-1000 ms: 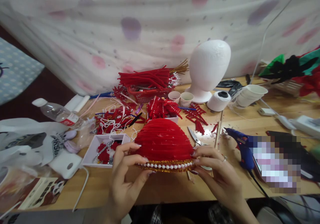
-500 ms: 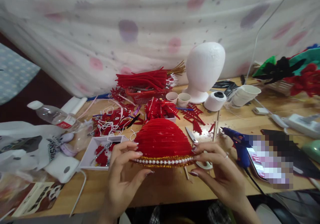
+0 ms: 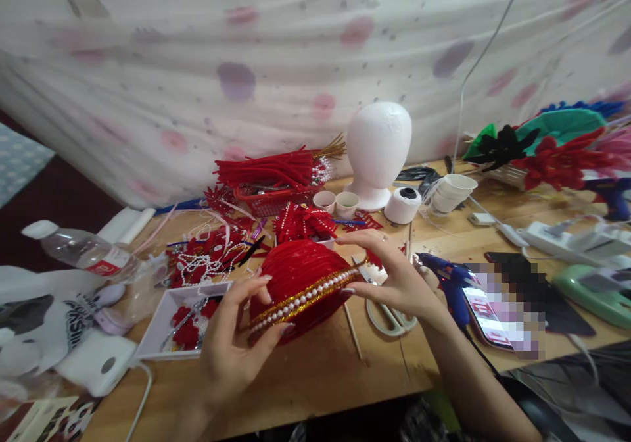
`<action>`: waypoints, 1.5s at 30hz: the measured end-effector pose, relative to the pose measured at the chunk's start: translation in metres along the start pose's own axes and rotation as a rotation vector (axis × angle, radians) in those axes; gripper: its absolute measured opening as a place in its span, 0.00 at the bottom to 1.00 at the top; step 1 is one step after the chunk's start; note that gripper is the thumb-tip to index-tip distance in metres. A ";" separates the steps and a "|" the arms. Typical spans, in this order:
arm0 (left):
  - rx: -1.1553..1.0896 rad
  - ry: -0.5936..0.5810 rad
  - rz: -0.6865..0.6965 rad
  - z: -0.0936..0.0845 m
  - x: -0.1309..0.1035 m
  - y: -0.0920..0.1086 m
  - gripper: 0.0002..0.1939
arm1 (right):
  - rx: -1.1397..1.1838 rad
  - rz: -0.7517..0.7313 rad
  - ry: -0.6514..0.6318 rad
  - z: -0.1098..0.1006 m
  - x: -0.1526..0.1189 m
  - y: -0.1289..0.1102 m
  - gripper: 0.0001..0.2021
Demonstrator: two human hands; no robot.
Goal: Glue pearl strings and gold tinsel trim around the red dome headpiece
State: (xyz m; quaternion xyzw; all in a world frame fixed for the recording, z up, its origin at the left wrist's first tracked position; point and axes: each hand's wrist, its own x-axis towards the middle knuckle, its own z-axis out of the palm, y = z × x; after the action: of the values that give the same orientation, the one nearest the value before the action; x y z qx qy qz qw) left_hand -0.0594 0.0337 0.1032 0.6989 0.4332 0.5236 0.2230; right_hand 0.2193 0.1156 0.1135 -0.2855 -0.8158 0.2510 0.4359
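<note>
A red pleated cap [image 3: 300, 274] with a band of gold trim and white pearls is held above the front of the wooden table, tilted with its right side higher. My left hand [image 3: 236, 330] grips its left end, thumb at the lower edge of the band and fingers on the red part. At the right end, my right hand [image 3: 394, 274] holds the rim between thumb and fingers. Beneath and beside the right hand lie scissors [image 3: 389, 320] with pale handles and a thin stick [image 3: 353, 331].
Behind stand a white foam head [image 3: 378, 149], a thread cone [image 3: 403, 206], paper cups [image 3: 347, 203] and a red basket [image 3: 273, 202]. Leftward are a white box [image 3: 150, 330] and bottle [image 3: 86, 250]; rightward, a blue glue gun [image 3: 451, 284] and phone [image 3: 488, 317].
The cap has turned and tilted, its right end raised, showing red below the band. My right hand has moved up and left around the rim. The view has shifted right.
</note>
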 end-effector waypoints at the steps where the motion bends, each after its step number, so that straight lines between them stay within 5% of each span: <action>1: -0.002 0.000 0.017 -0.001 -0.001 0.002 0.27 | -0.015 -0.009 -0.012 -0.002 0.000 -0.001 0.30; 18: -0.012 -0.108 0.212 -0.005 -0.004 0.020 0.21 | 0.238 -0.098 -0.138 0.006 -0.012 -0.021 0.08; 34: -0.057 -0.107 0.168 -0.010 -0.010 0.024 0.19 | 0.261 -0.006 -0.225 0.002 -0.017 -0.046 0.08; 37: -0.065 -0.110 0.146 -0.011 -0.013 0.023 0.16 | 0.290 0.002 -0.200 0.003 -0.021 -0.044 0.13; 41: 0.019 -0.097 0.111 -0.013 -0.015 0.031 0.09 | 0.239 0.015 -0.135 0.005 -0.027 -0.042 0.34; 45: 0.224 -0.008 0.181 -0.010 -0.011 0.051 0.08 | 0.157 0.051 -0.114 0.009 -0.029 -0.043 0.39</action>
State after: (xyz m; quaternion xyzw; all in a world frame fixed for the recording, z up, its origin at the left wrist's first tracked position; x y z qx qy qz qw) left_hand -0.0505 -0.0038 0.1402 0.7575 0.4232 0.4874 0.0973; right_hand 0.2147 0.0641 0.1208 -0.2563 -0.8094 0.3412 0.4034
